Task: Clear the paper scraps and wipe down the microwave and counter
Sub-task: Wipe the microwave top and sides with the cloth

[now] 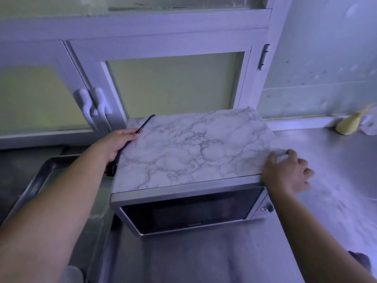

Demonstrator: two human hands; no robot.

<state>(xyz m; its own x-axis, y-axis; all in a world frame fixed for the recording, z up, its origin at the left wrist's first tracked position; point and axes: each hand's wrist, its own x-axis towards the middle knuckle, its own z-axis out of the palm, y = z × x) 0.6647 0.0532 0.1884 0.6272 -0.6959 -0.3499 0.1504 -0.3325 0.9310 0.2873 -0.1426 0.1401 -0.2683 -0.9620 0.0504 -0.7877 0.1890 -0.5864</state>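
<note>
The microwave [189, 211] stands on the steel counter [204, 260], its dark door facing me. Its top is covered with a marble-patterned sheet [193, 148]. My left hand [118, 144] grips the top's left edge, thumb on the sheet, beside a black strip [145, 122] that runs along that side. At the front right corner of the top, my right hand [285, 174] rests with curled fingers, pinching a small white paper scrap [282, 157] at its fingertips.
A metal tray [40, 176] lies left of the microwave. White cabinet doors with handles [95, 107] stand right behind. At the back right of the counter sit a yellow object [346, 125] and a crumpled white thing [367, 127].
</note>
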